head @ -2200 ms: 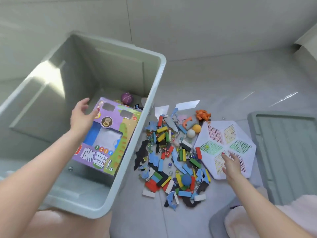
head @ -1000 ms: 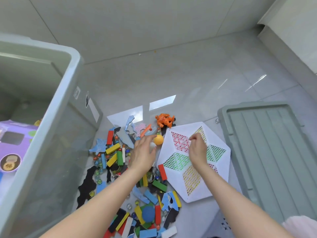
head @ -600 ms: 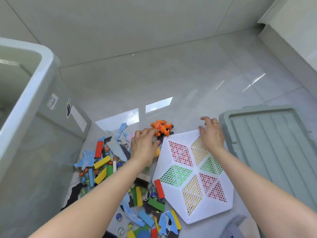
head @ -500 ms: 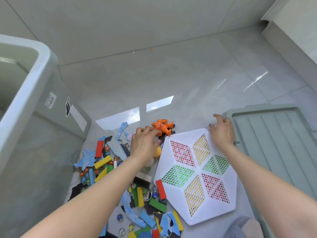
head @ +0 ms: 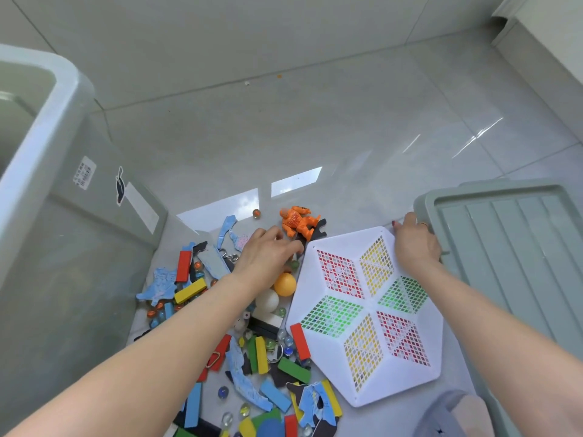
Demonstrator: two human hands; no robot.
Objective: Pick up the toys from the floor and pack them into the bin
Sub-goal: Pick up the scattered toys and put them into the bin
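White plastic, the hexagonal game board lies on the floor between the hands, and the right hand has slid from its middle out to its far corner, fingers curled over the edge. The left hand, loosely spread and holding nothing, now reaches toward the board's near-left edge beside the orange figure, so a two-handed lift toward the bin on its left looks imminent.

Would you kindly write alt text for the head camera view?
Both hands reach the far corners of a white hexagonal game board on the floor: left hand, right hand. Scattered toys lie between it and a grey bin; the bin's lid lies right.
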